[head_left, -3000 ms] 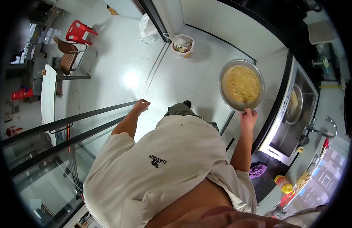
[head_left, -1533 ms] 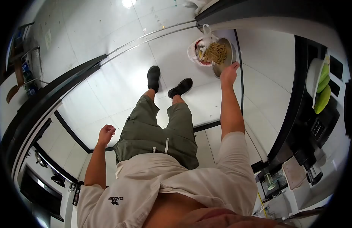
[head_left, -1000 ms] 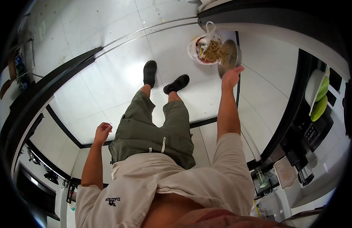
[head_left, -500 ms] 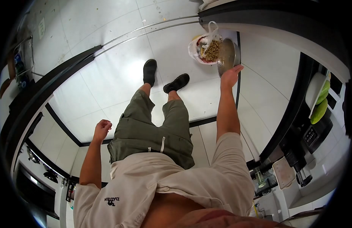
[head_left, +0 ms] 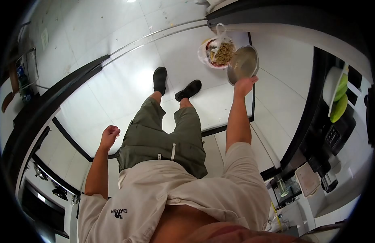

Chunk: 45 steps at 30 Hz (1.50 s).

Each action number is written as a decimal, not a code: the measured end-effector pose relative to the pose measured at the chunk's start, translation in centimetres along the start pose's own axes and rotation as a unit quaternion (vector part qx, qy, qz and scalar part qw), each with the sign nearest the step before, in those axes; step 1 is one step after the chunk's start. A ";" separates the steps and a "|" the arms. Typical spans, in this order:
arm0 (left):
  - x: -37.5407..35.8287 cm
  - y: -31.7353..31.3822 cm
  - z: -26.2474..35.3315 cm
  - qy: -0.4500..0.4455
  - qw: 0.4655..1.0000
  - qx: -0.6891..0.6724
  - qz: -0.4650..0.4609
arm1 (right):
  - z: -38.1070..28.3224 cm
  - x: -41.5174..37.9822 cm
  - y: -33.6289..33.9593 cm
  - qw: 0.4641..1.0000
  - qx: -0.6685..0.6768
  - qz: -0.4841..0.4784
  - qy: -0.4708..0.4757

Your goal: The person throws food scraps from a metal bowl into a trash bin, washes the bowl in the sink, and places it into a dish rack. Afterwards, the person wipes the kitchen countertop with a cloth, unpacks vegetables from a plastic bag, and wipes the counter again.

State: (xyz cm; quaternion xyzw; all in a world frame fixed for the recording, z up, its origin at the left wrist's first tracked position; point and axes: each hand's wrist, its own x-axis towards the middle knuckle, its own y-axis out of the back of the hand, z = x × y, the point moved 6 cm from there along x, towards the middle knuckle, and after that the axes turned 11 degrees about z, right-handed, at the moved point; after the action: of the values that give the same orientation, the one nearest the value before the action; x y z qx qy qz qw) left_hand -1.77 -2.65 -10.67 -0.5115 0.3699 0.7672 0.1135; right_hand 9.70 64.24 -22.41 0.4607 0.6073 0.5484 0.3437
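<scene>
My right hand (head_left: pixel 245 86) grips the near rim of a shiny metal bowl (head_left: pixel 241 67), held out at arm's length. The bowl's inside faces up toward me, slightly tilted, with a wet sheen and a little residue at the bottom. Just left of it, a white plastic bag (head_left: pixel 203 54) stands on the floor with its handle loop up. Brownish stick-like scraps (head_left: pixel 224 54) and some red and yellow bits fill the bag. At my left side hangs my left hand (head_left: pixel 110 134), fingers loosely curled and somewhat apart, holding nothing.
My black shoes (head_left: pixel 188 90) stand on the white tiled floor (head_left: pixel 127 101), left of the bag. A counter on the right carries a white tray (head_left: pixel 332 87) with green, elongated vegetables (head_left: pixel 339 108). A metal floor track (head_left: pixel 163 32) runs beyond my feet.
The bowl has turned from a steep tilt beside the bag to more level, its inside now showing, and has moved slightly down toward me. My left hand has barely moved.
</scene>
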 end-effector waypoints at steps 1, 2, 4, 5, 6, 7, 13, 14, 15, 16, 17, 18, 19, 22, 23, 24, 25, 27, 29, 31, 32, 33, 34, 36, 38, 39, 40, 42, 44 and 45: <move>0.0 0.1 0.5 -0.005 1.000 0.001 0.000 | 1.5 -0.2 0.0 1.000 0.021 0.015 -0.014; -0.1 0.1 1.1 -0.013 1.000 0.004 -0.007 | 3.9 -0.7 -0.5 0.992 0.087 -0.007 -0.097; -0.1 0.1 2.4 -0.037 0.999 0.011 -0.020 | 6.9 -2.0 -0.2 0.940 0.223 -0.047 -0.255; 0.4 0.2 2.6 -0.056 0.997 0.028 -0.034 | 7.4 -3.0 0.9 0.896 0.305 -0.042 -0.320; 0.6 0.2 3.5 -0.067 0.997 0.031 -0.040 | 6.2 -4.6 3.2 0.840 0.387 -0.035 -0.378; 0.5 0.2 4.7 -0.078 0.995 0.036 -0.047 | 5.6 -6.0 5.3 0.773 0.465 -0.026 -0.431; 2.3 0.8 11.6 -0.161 0.979 0.098 -0.073 | 8.8 -14.1 13.7 0.556 0.666 -0.063 -0.493; 2.5 0.5 12.7 -0.174 0.976 0.110 -0.076 | 9.7 -15.1 15.7 0.547 0.674 -0.057 -0.493; 2.9 0.6 13.9 -0.183 0.972 0.124 -0.079 | 9.9 -16.5 17.6 0.539 0.679 -0.052 -0.497; 3.0 0.4 15.2 -0.182 0.970 0.137 -0.080 | 8.9 -17.1 21.0 0.496 0.709 -0.029 -0.499; 2.7 0.0 16.4 -0.189 0.969 0.129 -0.090 | 10.2 -18.4 22.2 0.479 0.718 -0.009 -0.505; 2.3 -0.4 17.4 -0.196 0.969 0.118 -0.098 | 12.3 -19.9 23.3 0.462 0.725 0.012 -0.511; 2.4 -1.1 18.3 -0.203 0.967 0.107 -0.106 | 13.3 -21.2 25.0 0.443 0.732 0.034 -0.517; 1.8 -2.8 19.2 -0.244 0.954 0.131 -0.117 | 19.6 -25.6 28.0 0.384 0.805 0.043 -0.450; 0.6 -4.3 20.4 -0.264 0.948 0.133 -0.116 | 22.1 -26.9 28.8 0.362 0.829 0.058 -0.422; -0.3 -5.8 21.2 -0.276 0.939 0.165 -0.119 | 19.5 -26.8 35.2 0.364 0.812 0.111 -0.443; -0.9 -6.9 21.3 -0.292 0.926 0.204 -0.125 | 21.4 -28.3 36.7 0.340 0.823 0.138 -0.434; 2.1 -9.9 20.0 -0.308 0.914 0.212 -0.158 | 24.4 -30.8 40.7 0.329 0.854 0.160 -0.369; 1.2 -13.9 19.6 -0.510 0.705 0.440 -0.224 | 29.2 -35.6 43.2 0.311 0.850 0.200 -0.377; 8.1 -19.7 16.4 -0.750 0.184 0.610 -0.179 | 34.9 -40.2 44.2 0.304 0.834 0.286 -0.362; 6.3 -21.7 15.9 -0.703 0.245 0.634 -0.211 | 36.3 -41.9 45.9 0.292 0.819 0.321 -0.375; 4.1 -24.4 15.7 -0.649 0.332 0.645 -0.229 | 37.2 -43.7 48.5 0.280 0.806 0.349 -0.387; 2.6 -26.3 15.7 -0.609 0.395 0.646 -0.235 | 37.8 -45.8 50.4 0.299 0.793 0.352 -0.397; -0.8 -30.3 15.6 -0.551 0.493 0.630 -0.239 | 39.5 -50.4 50.7 0.288 0.762 0.401 -0.418; -4.4 -33.4 15.6 -0.517 0.555 0.605 -0.241 | 41.2 -54.8 49.4 0.262 0.727 0.439 -0.459; -6.3 -34.8 15.7 -0.504 0.583 0.590 -0.240 | 41.6 -56.1 49.4 0.249 0.706 0.451 -0.486; -8.1 -36.2 15.9 -0.491 0.609 0.575 -0.239 | 41.9 -57.9 49.9 0.221 0.658 0.503 -0.515; -10.0 -38.9 17.3 -0.439 0.676 0.538 -0.247 | 43.7 -61.6 48.3 0.216 0.634 0.536 -0.514; -11.3 -42.1 18.1 -0.298 0.752 0.492 -0.321 | 44.9 -64.4 47.6 0.202 0.620 0.571 -0.498; -13.7 -43.6 18.7 -0.290 0.755 0.497 -0.315 | 45.4 -65.6 47.2 0.198 0.611 0.583 -0.498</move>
State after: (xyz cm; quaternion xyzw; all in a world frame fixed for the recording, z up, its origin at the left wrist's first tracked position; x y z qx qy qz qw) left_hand 15.36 43.51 -14.62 -0.2237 0.4665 0.5077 0.6889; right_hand 82.46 17.42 10.90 0.9282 0.0156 -0.2911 -0.2310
